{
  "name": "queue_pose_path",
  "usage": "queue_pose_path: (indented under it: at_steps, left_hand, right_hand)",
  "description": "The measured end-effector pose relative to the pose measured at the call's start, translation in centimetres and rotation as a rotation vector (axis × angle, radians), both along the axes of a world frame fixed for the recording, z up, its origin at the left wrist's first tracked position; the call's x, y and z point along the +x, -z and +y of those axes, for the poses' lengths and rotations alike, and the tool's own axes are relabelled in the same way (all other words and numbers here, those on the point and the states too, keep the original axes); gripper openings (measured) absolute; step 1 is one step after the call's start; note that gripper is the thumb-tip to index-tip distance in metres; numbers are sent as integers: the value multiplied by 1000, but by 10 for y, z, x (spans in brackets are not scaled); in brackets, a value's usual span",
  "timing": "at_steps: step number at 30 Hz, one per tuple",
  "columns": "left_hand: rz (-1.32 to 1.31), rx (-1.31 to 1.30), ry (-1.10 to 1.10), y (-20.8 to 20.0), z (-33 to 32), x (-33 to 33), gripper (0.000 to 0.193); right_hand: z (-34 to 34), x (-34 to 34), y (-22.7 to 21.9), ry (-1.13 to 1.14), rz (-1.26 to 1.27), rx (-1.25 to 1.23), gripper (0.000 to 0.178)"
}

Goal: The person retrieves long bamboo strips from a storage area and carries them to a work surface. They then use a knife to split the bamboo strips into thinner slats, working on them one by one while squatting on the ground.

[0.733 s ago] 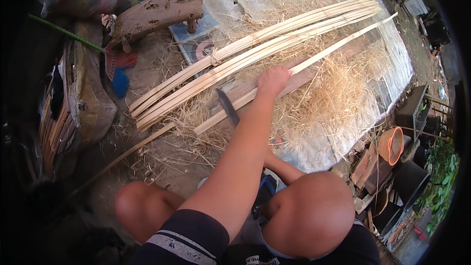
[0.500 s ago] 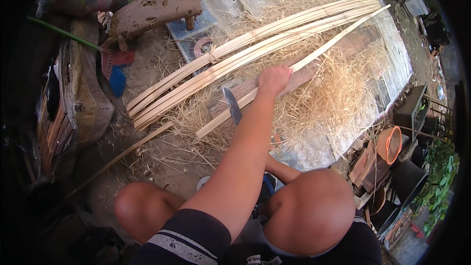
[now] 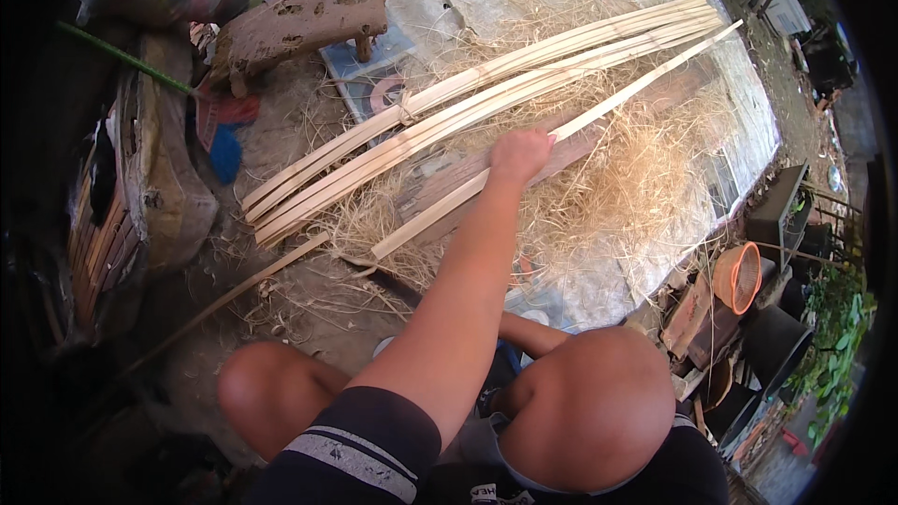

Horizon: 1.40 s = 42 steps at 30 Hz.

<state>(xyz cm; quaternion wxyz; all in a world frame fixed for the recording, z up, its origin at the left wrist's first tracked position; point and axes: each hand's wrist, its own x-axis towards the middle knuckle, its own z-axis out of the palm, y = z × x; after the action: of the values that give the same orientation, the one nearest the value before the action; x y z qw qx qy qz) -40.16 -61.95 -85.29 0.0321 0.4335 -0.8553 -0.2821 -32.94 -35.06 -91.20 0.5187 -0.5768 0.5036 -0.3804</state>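
My left hand [image 3: 522,154] is closed around a pale bamboo strip [image 3: 430,216], which slants from near left to far right across a worn brown board [image 3: 572,150]. Behind my left forearm, my right hand is hidden; only part of the right forearm [image 3: 531,334] shows beside the knee. From that same hidden spot a dark knife blade [image 3: 393,285] sticks out to the left, low and apart from the strip's near end. Beyond the strip lie two bundles of similar strips [image 3: 449,127], the farther one tied with a thin binding.
Curly shavings [image 3: 645,173] cover the board and the pale ground sheet [image 3: 762,122]. A pitted low wooden bench [image 3: 299,23] stands at the far left, near a broom [image 3: 224,136]. A thin stick [image 3: 234,295] lies at left. An orange basket [image 3: 736,276] and dark pots sit at right.
The knife blade has swung down and toward me, away from the strip, and more of it is behind my left forearm. My left hand keeps its grip, with the strip's far end slightly lower.
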Motion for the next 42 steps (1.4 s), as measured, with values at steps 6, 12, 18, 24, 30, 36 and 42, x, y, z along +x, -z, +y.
queue_pose_path:
  at_steps: [6,12,18,24,30,36,42]
  left_hand:
    - [-159,-51,-21,-8,5,-5,49]
    - [91,-158,-73,-28,24,-25,49]
    - [-88,-66,-13,-9,22,-19,50]
    - [-25,-99,-40,5,31,-15,50]
    - [-5,6,-60,-5,28,-11,50]
    - [-46,25,-52,-9,27,-12,49]
    - [-42,19,-79,-5,25,-6,53]
  right_hand:
    - [-27,-7,-44,-67,64,188,53]
    - [-33,-47,-57,220,-40,294,57]
    - [-41,-49,-73,205,18,426,57]
    - [-59,-41,-78,115,313,87,62]
    - [-44,-42,-34,200,52,272,62]
    - [-38,-22,-15,183,-119,239,50]
    - [-28,-12,-16,100,-133,205,51]
